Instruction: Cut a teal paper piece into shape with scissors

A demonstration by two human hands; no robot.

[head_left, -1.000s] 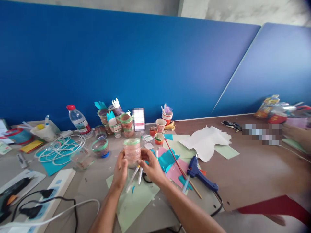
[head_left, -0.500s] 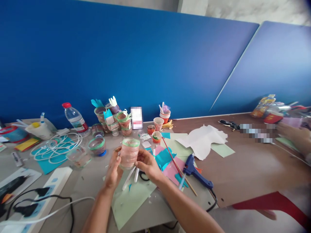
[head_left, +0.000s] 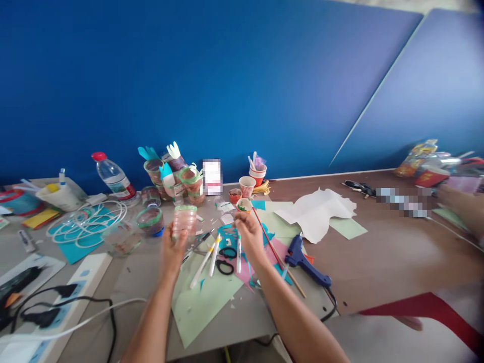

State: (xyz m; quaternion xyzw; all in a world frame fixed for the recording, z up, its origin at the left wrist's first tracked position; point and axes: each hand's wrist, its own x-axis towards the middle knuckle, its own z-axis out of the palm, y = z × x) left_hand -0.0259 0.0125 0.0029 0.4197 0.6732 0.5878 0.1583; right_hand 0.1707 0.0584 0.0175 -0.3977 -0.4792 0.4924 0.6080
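My left hand (head_left: 174, 252) is closed round a plastic cup (head_left: 185, 221) with a green rim and pinkish-brown bands, held upright above the table. My right hand (head_left: 249, 236) has come away from that cup. Its fingers are pinched together just in front of a small paper cup (head_left: 244, 204) with green bits inside; whether anything is between them is hidden. Below and between the hands lie scissors (head_left: 226, 267) with black handles, white markers (head_left: 215, 256) and a light green paper sheet (head_left: 204, 307).
A blue hot glue gun (head_left: 307, 264) and torn white paper (head_left: 315, 214) lie to the right. Decorated cups (head_left: 192, 186) and a water bottle (head_left: 115, 176) stand at the back left. A power strip (head_left: 81, 292) with cables is at front left. Another person's hand (head_left: 461, 204) is far right.
My right hand has let go of the banded cup and moved up and right toward the small paper cup. My left hand has carried the banded cup slightly left.
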